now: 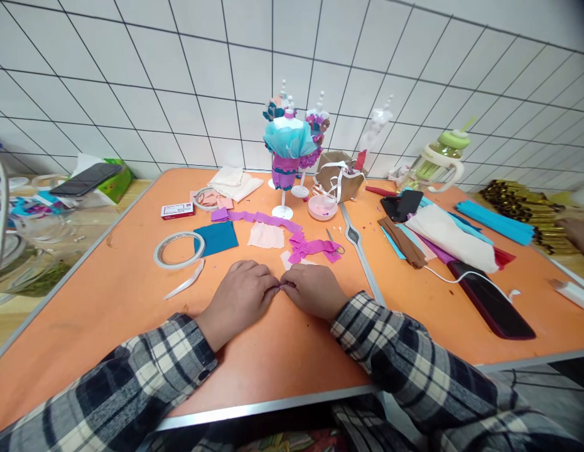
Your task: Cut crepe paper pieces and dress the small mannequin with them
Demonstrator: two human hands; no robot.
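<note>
Near the front middle of the table, my left hand [243, 293] and my right hand [314, 290] meet with fingertips pinched together. Between them shows a tiny dark purple piece of crepe paper [279, 285]; most of it is hidden by the fingers. Just beyond my right hand lie a crumpled magenta crepe paper strip [304, 248] and small scissors [340, 248]. A pale pink paper piece [266, 235] and a teal paper square [219, 238] are flat on the table beyond my left hand. A roll of white double-sided tape [179, 250] rests to the left.
Small dress-form stands, one wearing a turquoise and purple paper dress [287, 150], line the back. Near them are a pink bowl [323, 208] and a brown paper bag [343, 179]. Folded papers [452, 235], a phone [492, 301] with a white cable and a green-lidded bottle [436, 160] occupy the right.
</note>
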